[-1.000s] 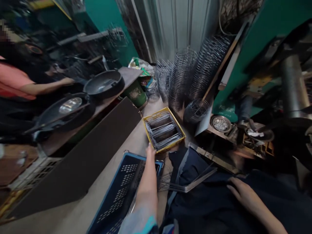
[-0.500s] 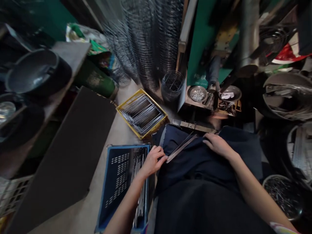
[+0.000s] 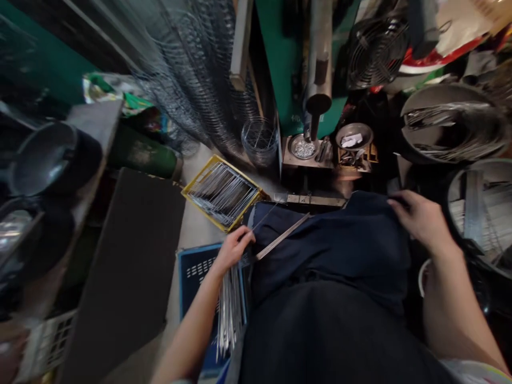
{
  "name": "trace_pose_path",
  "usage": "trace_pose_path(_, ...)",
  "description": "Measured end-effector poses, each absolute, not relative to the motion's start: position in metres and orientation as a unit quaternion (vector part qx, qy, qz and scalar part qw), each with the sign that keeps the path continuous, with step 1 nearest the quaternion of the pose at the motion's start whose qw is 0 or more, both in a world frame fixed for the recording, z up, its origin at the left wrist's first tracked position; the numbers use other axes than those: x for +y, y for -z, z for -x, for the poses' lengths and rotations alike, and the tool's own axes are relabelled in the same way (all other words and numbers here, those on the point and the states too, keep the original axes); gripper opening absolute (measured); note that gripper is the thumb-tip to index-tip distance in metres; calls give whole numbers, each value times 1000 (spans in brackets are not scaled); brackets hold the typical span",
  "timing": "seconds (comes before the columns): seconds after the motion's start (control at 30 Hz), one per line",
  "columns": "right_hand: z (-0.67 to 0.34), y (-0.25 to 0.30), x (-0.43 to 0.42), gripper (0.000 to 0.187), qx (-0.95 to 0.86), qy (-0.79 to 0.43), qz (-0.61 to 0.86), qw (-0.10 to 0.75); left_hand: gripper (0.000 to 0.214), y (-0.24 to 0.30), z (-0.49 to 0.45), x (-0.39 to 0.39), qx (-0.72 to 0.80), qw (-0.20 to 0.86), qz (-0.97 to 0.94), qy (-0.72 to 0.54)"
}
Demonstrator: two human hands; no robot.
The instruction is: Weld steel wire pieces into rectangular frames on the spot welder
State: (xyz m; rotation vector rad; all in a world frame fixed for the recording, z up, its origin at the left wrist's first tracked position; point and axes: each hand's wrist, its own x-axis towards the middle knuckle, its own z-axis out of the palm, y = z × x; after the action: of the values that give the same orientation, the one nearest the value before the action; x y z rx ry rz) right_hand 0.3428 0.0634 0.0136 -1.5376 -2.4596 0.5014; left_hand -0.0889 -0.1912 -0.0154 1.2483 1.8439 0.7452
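My left hand (image 3: 234, 246) pinches the end of a thin metal wire (image 3: 264, 215) between thumb and fingers, above the left side of my lap. A small bundle of thin metal rods (image 3: 283, 238) lies slantwise on the dark blue cloth (image 3: 340, 240) over my lap, close to that hand but apart from it. At the cloth's right edge is my right hand (image 3: 422, 221), its fingers loosely bent and a little apart, with nothing visible in them. Beneath my left forearm, a blue crate (image 3: 196, 293) holds many metal rods (image 3: 230, 314).
A yellow crate (image 3: 216, 160) of wire frames stands ahead on the floor. A green machine (image 3: 296, 64) with a dish of small metal parts (image 3: 303, 148) is in front. Large metal pots (image 3: 448, 98) flank my right side; a dark board (image 3: 128, 277) leans at left.
My right hand has moved right, from the middle of the cloth to its edge. My left hand has drawn one wire apart from the bundle, which stays on the cloth. The view has turned right.
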Motion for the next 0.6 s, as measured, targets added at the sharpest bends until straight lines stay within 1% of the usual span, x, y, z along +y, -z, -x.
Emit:
trace_pose_path(0.1,-363,-3,63,35,-821,-132,546,96,32,16,91,-178,716,423,-471,-295)
trace_pose_path(0.2,-366,13,60,37,-835,-82,535,94,32,14,86,-173,703,454,-472,-277)
trace_pose_path(0.3,-360,22,59,41,-849,-20,519,95,31,2,72,-176,697,455,-505,-226)
trace_pose_path(0.37,-354,23,59,43,-858,-5,507,85,26,-8,62,-178,675,453,-550,-189)
trace_pose_path(0.47,-347,22,60,44,-868,9,492,70,23,-16,58,-179,661,399,-604,-195)
trace_pose_path(0.53,-342,22,60,45,-865,27,497,62,27,-12,66,-174,690,350,-594,-222)
trace_pose_path(0.6,-338,22,59,45,-860,44,506,50,33,-6,77,-165,710,350,-565,-234)
